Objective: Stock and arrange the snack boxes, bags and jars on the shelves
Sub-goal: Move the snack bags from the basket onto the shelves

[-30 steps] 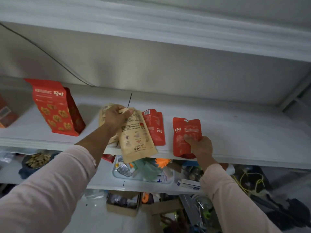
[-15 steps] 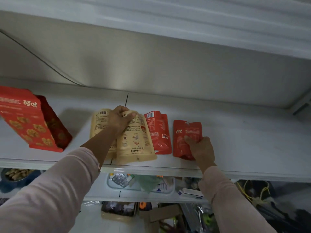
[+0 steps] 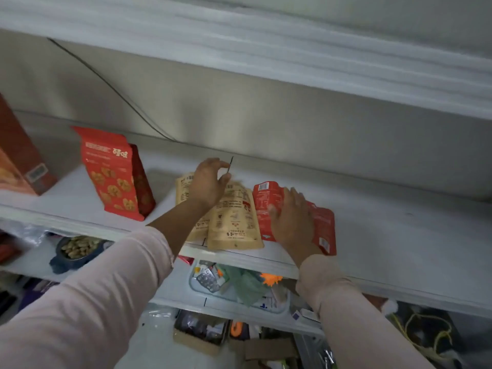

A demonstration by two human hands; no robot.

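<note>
Near the shelf [image 3: 386,235] edge, the left hand [image 3: 206,182] seems loosely spread, the right hand [image 3: 290,219] presses red pouches [image 3: 323,230] flat; a nudged tan pouch [image 3: 234,225] may fall.

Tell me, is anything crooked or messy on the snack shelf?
Yes. The two tan pouches lie flat, overlapping and tilted, and the front one reaches the edge of the shelf. The two red pouches under the right hand lie flat and slanted too, unlike the big red bag, which stands upright.
</note>
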